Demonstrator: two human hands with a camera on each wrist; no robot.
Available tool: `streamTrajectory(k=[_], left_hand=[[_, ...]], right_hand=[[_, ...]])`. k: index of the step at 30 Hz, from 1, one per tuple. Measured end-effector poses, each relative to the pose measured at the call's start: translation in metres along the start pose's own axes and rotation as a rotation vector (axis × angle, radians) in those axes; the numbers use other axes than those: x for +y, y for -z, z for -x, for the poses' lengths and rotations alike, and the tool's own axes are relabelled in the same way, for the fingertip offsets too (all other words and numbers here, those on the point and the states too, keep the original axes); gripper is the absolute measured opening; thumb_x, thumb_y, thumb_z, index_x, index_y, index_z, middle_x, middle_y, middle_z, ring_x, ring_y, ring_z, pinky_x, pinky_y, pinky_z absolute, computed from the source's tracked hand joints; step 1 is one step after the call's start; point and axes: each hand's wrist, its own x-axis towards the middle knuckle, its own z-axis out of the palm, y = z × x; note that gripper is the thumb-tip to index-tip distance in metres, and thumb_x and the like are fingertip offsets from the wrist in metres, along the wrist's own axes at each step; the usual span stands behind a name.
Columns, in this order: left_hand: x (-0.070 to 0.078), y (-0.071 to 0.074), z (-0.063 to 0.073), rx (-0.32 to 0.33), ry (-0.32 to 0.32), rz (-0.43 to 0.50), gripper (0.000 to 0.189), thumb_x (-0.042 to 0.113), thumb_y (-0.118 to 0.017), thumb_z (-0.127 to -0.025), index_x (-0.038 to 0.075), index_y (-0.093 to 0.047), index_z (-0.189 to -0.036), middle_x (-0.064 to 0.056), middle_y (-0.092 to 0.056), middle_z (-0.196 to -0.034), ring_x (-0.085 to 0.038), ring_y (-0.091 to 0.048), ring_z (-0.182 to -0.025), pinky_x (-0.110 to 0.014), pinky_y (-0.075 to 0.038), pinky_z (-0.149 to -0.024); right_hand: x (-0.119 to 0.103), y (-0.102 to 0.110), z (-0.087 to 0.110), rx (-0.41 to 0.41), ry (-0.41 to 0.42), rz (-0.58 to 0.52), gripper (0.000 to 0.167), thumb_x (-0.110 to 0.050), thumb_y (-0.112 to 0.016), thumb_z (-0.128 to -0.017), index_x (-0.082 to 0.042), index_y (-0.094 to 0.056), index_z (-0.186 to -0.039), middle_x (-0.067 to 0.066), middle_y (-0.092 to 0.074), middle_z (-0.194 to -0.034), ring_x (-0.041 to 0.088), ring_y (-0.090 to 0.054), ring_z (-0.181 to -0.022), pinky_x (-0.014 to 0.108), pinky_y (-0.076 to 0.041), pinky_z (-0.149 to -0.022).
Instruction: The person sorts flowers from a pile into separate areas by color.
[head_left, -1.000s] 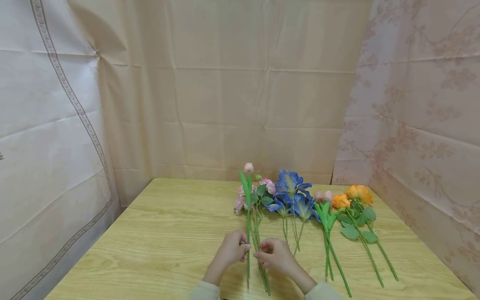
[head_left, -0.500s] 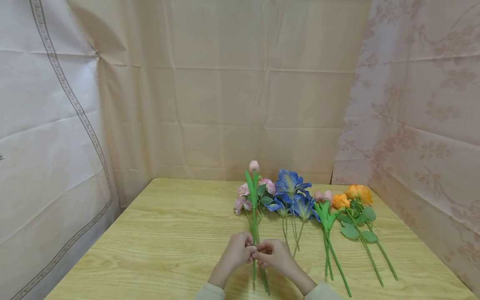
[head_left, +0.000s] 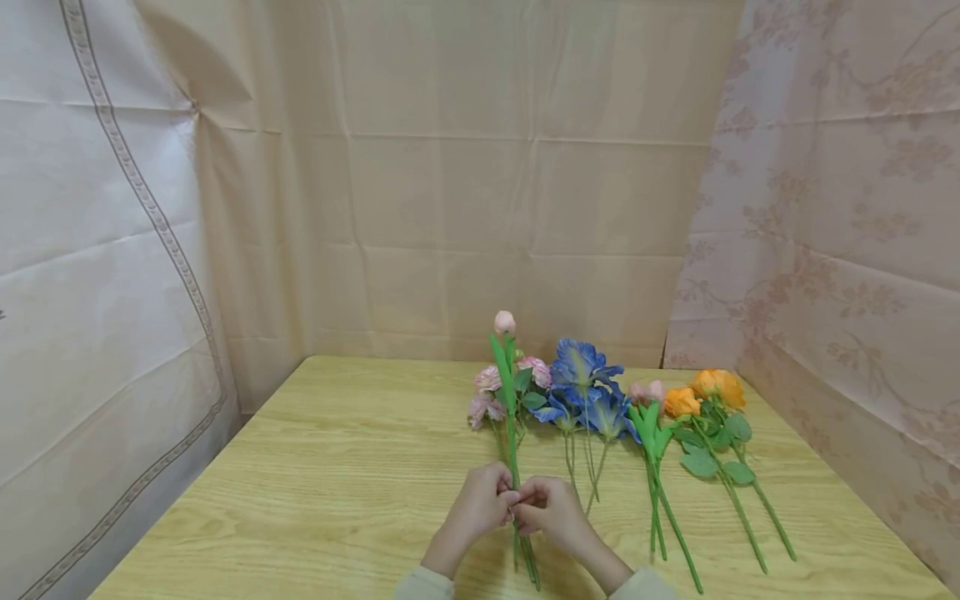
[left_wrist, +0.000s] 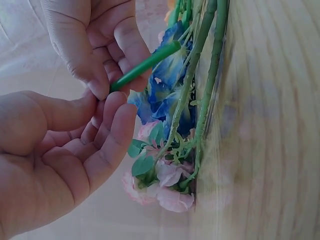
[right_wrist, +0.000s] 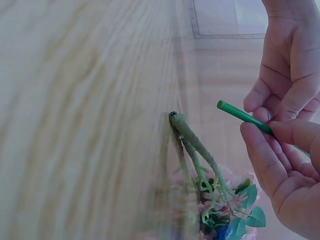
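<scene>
A pink artificial tulip (head_left: 505, 322) with bright green leaves stands above the table, its head leaning slightly left. My left hand (head_left: 480, 502) pinches its stem (left_wrist: 146, 65) between thumb and fingers. Right beside it, my right hand (head_left: 552, 508) has its thumb and fingertips on the same stem, pinching it just where the two hands meet. The stem's cut end sticks out below the hands in both wrist views. Behind the tulip lie pale pink flowers (head_left: 535, 372), whose long stems (left_wrist: 186, 90) run on the table beneath the hands.
Blue flowers (head_left: 581, 367) lie right of the pink ones. Farther right are more pink tulips (head_left: 651, 393) with crossed stems, then orange flowers (head_left: 717, 388) with broad leaves. All rest on a wood-grain table (head_left: 315, 483), with a beige cloth (head_left: 450, 192) hanging behind.
My left hand has carried the tulip rightward to my right hand, which now pinches the stem too. The tulip's head has risen slightly and tipped left. The other flowers have stayed put.
</scene>
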Motion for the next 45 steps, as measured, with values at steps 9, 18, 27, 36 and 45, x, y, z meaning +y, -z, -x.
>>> streamTrajectory(k=[9, 18, 27, 36, 45], left_hand=[[-0.001, -0.001, -0.001, -0.02, -0.035, -0.017, 0.009, 0.0, -0.063, -0.08, -0.002, -0.055, -0.077, -0.002, -0.055, -0.06, -0.005, -0.049, -0.046, -0.017, -0.041, -0.042], [-0.002, 0.001, 0.0, -0.066, -0.025, -0.022, 0.004, 0.001, -0.061, -0.081, -0.001, -0.057, -0.081, -0.003, -0.054, -0.059, -0.005, -0.048, -0.045, -0.018, -0.039, -0.042], [-0.003, 0.002, 0.002, -0.092, -0.023, -0.048, 0.005, 0.004, -0.061, -0.083, 0.002, -0.057, -0.079, 0.002, -0.052, -0.056, -0.006, -0.05, -0.045, -0.017, -0.038, -0.042], [-0.003, 0.003, 0.004, -0.125, -0.013, -0.06, 0.007, 0.007, -0.06, -0.084, 0.002, -0.057, -0.079, 0.001, -0.052, -0.058, -0.006, -0.049, -0.045, -0.018, -0.039, -0.042], [-0.003, 0.002, 0.004, -0.134, -0.016, -0.063, 0.008, 0.007, -0.06, -0.084, 0.003, -0.056, -0.078, -0.001, -0.053, -0.058, -0.004, -0.047, -0.044, -0.018, -0.037, -0.041]], right_hand=[[0.0, 0.004, 0.002, 0.023, -0.015, 0.007, 0.002, 0.011, -0.057, -0.078, 0.01, -0.055, -0.078, 0.021, -0.06, -0.07, 0.028, -0.06, -0.056, 0.032, -0.051, -0.05], [0.001, 0.017, 0.006, 0.088, -0.064, 0.087, 0.007, 0.008, -0.06, -0.076, 0.01, -0.054, -0.077, 0.012, -0.058, -0.065, 0.026, -0.059, -0.054, 0.033, -0.051, -0.05], [0.006, 0.044, 0.015, 0.154, -0.149, 0.188, 0.007, 0.008, -0.061, -0.075, 0.009, -0.054, -0.077, 0.009, -0.057, -0.063, 0.023, -0.06, -0.054, 0.033, -0.051, -0.05], [0.013, 0.07, 0.026, 0.267, -0.22, 0.233, 0.009, 0.011, -0.06, -0.072, 0.008, -0.052, -0.072, 0.007, -0.056, -0.06, 0.023, -0.059, -0.051, 0.034, -0.051, -0.049], [0.006, 0.079, 0.032, 0.361, -0.269, 0.288, 0.006, 0.01, -0.06, -0.073, 0.01, -0.055, -0.076, 0.008, -0.056, -0.062, 0.024, -0.06, -0.053, 0.032, -0.051, -0.049]])
